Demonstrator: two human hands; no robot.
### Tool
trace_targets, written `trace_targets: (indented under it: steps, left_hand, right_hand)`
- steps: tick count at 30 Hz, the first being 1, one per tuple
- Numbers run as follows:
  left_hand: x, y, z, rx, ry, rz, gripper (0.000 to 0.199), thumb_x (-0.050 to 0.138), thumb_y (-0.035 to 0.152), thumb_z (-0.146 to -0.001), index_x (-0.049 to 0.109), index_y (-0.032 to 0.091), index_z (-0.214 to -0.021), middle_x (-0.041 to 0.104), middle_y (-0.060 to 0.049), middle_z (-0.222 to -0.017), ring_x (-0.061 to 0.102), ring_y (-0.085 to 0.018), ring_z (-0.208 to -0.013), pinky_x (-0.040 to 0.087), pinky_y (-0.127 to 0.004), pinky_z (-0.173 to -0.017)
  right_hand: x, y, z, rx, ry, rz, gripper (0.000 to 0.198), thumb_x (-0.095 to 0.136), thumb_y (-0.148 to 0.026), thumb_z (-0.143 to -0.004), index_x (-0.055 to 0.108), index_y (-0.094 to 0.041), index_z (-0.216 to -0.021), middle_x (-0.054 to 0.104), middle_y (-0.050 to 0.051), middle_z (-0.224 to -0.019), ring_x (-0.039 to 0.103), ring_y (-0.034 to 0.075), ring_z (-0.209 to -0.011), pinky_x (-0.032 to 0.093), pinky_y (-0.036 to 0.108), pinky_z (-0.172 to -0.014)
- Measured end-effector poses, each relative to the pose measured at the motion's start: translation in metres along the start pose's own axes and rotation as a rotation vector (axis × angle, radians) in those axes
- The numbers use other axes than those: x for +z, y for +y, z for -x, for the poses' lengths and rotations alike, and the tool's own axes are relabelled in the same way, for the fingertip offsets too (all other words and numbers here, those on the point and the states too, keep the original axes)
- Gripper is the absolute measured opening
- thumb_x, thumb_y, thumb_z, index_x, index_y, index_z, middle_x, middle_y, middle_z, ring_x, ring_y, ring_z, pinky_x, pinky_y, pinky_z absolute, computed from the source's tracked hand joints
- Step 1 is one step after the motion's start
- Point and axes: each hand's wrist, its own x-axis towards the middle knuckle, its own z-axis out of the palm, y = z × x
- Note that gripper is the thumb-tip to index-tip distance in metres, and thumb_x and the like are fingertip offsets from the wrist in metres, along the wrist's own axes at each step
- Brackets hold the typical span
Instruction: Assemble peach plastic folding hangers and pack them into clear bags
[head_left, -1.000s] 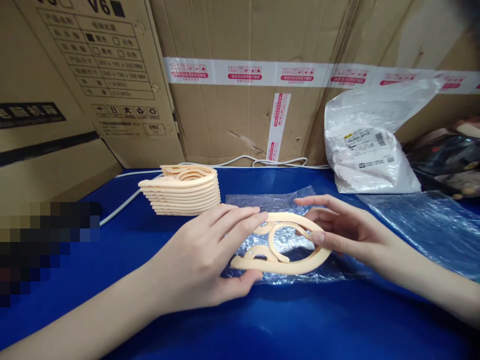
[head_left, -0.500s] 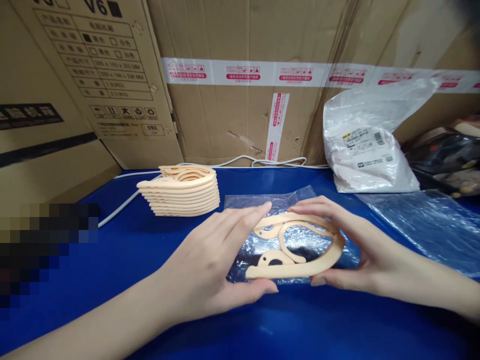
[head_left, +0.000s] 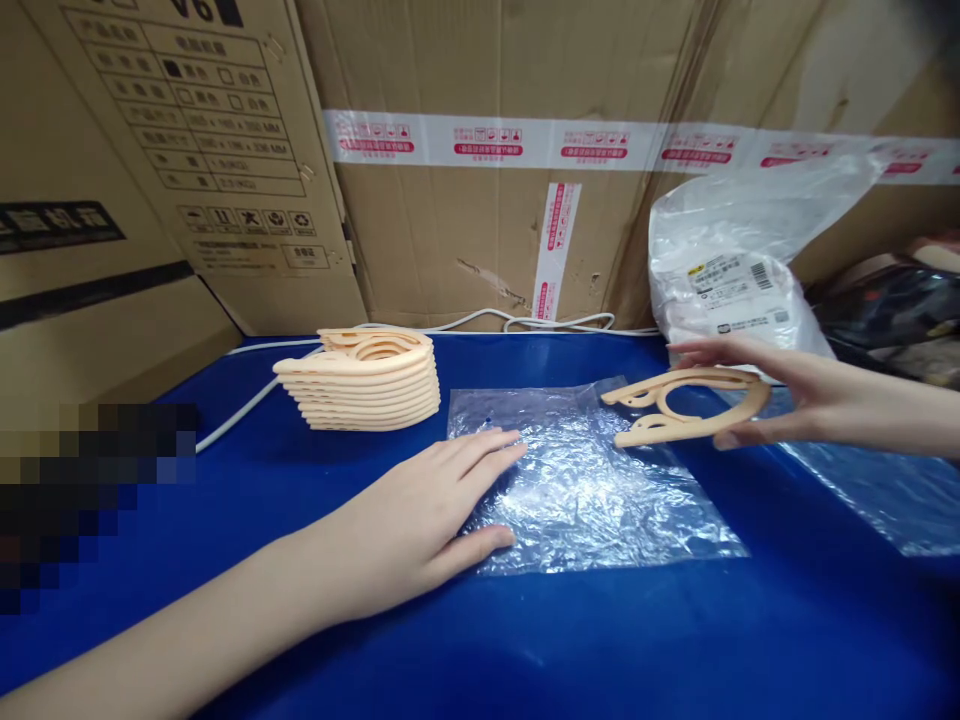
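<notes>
My right hand [head_left: 817, 400] grips a beige folded travel hanger [head_left: 679, 430] by its rounded end, fingers above and thumb below. The hanger's two arms point left, over the upper right part of a clear plastic bag [head_left: 585, 490] lying on the blue table. Resting on the left edge of that bag is my left hand [head_left: 420, 520], its fingers stretched out and thumb apart, with nothing held. Behind the left hand stands a neat stack of several matching hangers [head_left: 367, 395].
Big cardboard boxes [head_left: 465, 230] wall off the back and left. A white plastic bag [head_left: 727, 240] with a label stands at the back right, and more clear plastic [head_left: 862, 490] lies in front of it. A white cable [head_left: 480, 316] runs along the back edge.
My right hand has carried the hanger up and to the right, off the middle of the clear bag. My left hand has come away from the hanger and now lies on the bag.
</notes>
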Motion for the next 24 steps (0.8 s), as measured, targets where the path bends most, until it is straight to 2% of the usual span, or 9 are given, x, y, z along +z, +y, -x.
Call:
trace_targets:
  steps: [3, 6, 8, 13, 18, 24]
  left_hand:
    - [0.0, 0.0, 0.0, 0.003, 0.003, 0.021, 0.055, 0.043, 0.043, -0.099, 0.032, 0.019, -0.147, 0.039, -0.012, -0.152, 0.041, -0.027, -0.136, 0.039, -0.046, -0.11]
    - [-0.001, -0.001, 0.0, 0.018, 0.002, 0.039, 0.053, 0.044, 0.042, -0.099, 0.034, 0.02, -0.146, 0.04, -0.011, -0.151, 0.042, -0.026, -0.136, 0.039, -0.044, -0.11]
    - [-0.002, -0.002, -0.001, 0.03, -0.011, 0.046, 0.051, 0.044, 0.042, -0.099, 0.036, 0.022, -0.146, 0.04, -0.01, -0.151, 0.042, -0.026, -0.136, 0.039, -0.044, -0.11]
    - [-0.006, 0.001, 0.001, 0.048, -0.045, 0.069, 0.047, 0.044, 0.041, -0.099, 0.042, 0.024, -0.143, 0.044, -0.008, -0.149, 0.044, -0.026, -0.135, 0.039, -0.046, -0.109]
    - [-0.008, 0.003, 0.003, 0.057, -0.073, 0.091, 0.045, 0.044, 0.039, -0.099, 0.043, 0.026, -0.143, 0.042, -0.006, -0.15, 0.041, -0.026, -0.137, 0.036, -0.048, -0.112]
    - [-0.008, 0.005, 0.003, 0.069, -0.075, 0.115, 0.046, 0.044, 0.036, -0.1, 0.041, 0.026, -0.144, 0.041, -0.006, -0.151, 0.038, -0.025, -0.139, 0.032, -0.048, -0.115]
  right_hand:
    - [0.019, -0.005, -0.002, -0.079, -0.167, -0.086, 0.07, 0.069, -0.047, -0.079, 0.043, -0.026, -0.14, 0.05, 0.012, -0.141, 0.05, 0.029, -0.126, 0.045, 0.032, -0.099]
    - [0.034, -0.012, -0.004, -0.166, -0.178, 0.015, 0.072, 0.068, -0.051, -0.079, 0.041, -0.025, -0.141, 0.055, 0.014, -0.134, 0.05, 0.034, -0.121, 0.042, 0.044, -0.098]
    - [0.037, -0.013, -0.005, -0.185, -0.176, 0.051, 0.074, 0.068, -0.051, -0.079, 0.042, -0.022, -0.141, 0.057, 0.015, -0.13, 0.051, 0.035, -0.118, 0.042, 0.047, -0.097]
    - [0.025, -0.001, -0.004, -0.117, -0.18, -0.013, 0.075, 0.067, -0.047, -0.08, 0.036, -0.021, -0.143, 0.053, 0.016, -0.135, 0.053, 0.032, -0.121, 0.044, 0.04, -0.099]
    - [0.018, -0.001, -0.003, -0.101, -0.046, 0.044, 0.072, 0.072, -0.041, -0.073, 0.044, -0.023, -0.137, 0.056, 0.014, -0.131, 0.052, 0.034, -0.121, 0.043, 0.045, -0.101]
    - [0.019, -0.01, 0.001, -0.047, -0.183, -0.123, 0.073, 0.075, -0.044, -0.073, 0.045, -0.025, -0.137, 0.056, 0.013, -0.135, 0.053, 0.033, -0.123, 0.049, 0.035, -0.096]
